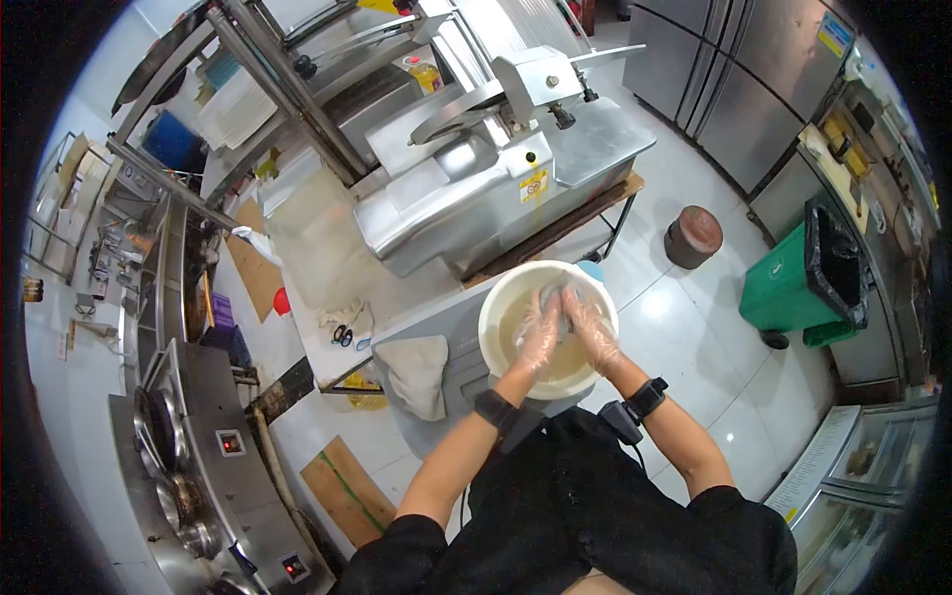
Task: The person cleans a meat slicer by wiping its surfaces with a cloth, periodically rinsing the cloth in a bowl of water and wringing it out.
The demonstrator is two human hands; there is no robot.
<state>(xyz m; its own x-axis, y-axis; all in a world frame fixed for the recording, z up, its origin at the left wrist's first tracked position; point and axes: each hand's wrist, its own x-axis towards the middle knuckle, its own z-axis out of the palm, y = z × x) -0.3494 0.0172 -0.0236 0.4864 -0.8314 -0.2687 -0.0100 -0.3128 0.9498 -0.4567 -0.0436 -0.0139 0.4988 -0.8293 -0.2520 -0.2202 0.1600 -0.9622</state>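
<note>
Both my hands are in clear plastic gloves over a white round basin (491, 342) of cloudy liquid. My left hand (538, 337) and my right hand (587, 327) meet near the basin's middle, fingers curled inward. Between them is a small grey, textured thing (564, 325), mostly covered by the fingers; its exact kind I cannot make out. Beside the basin, on a grey surface (458, 382), lies a crumpled beige cloth (415, 377).
A metal slicing machine (466, 198) stands on a table just beyond the basin. Scissors (342, 335) lie on the white table at left. To the right are a brown round stool (693, 238) and a green bin (783, 283). Steel burners (178, 476) line the left.
</note>
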